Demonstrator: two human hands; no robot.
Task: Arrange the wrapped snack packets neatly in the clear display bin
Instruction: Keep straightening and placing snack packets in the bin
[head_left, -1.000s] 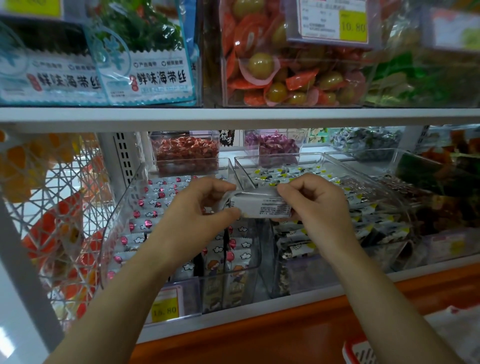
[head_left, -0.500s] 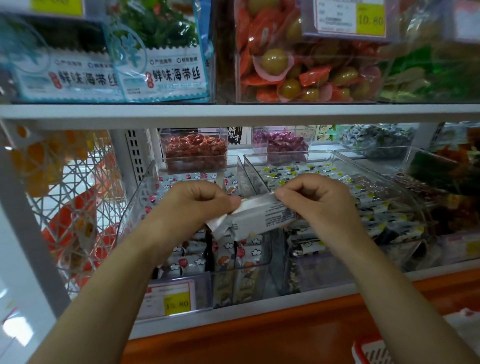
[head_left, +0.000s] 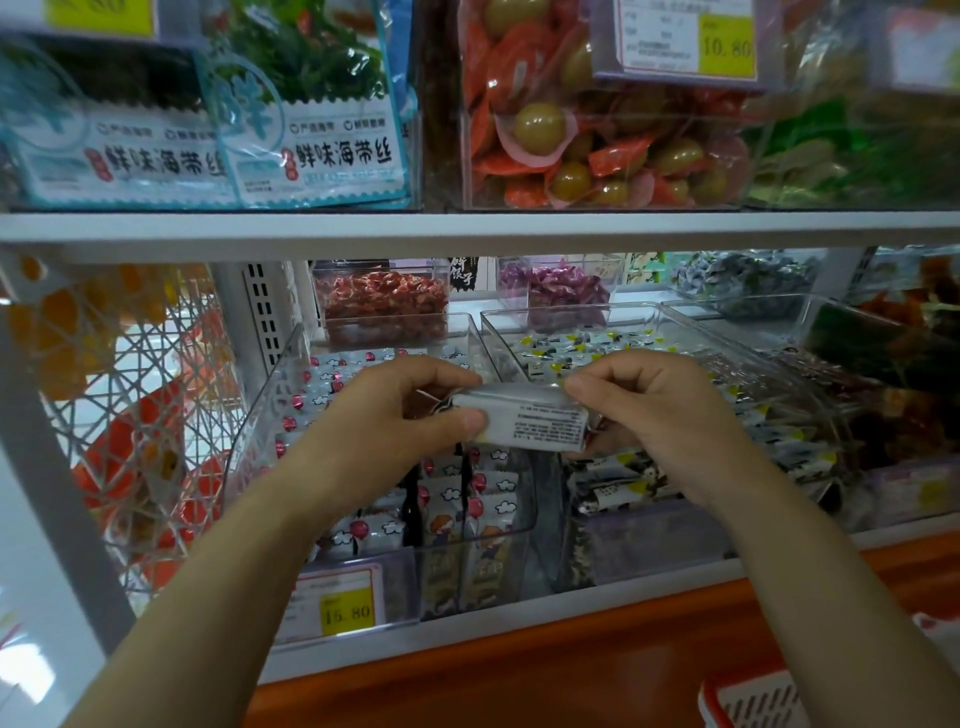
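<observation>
Shop shelf (head_left: 467, 231) of clear bins (head_left: 265, 426); left hand (head_left: 395, 415), right hand (head_left: 660, 410) pinch packet (head_left: 535, 421).

Packet (head_left: 524, 421): thin film wrapper, silvery white, glossy, crimped at both ends.
Bin (head_left: 270, 415): clear hard plastic, smooth, glossy, with glare on the walls.
Packets (head_left: 488, 499) in bin: printed film, glossy.
Shelf (head_left: 467, 228): white, smooth, matt; looks like painted metal.
Upright (head_left: 260, 312): white, slotted, same matt finish.
Tag (head_left: 345, 605): paper, white and yellow, behind a clear plastic sleeve.
Fascia (head_left: 519, 670): orange, smooth, slight sheen.
Lattice (head_left: 156, 374): white, looks like plastic, faint gloss.
2 bags (head_left: 322, 130) on the upper shelf: glossy film, part transparent.
</observation>
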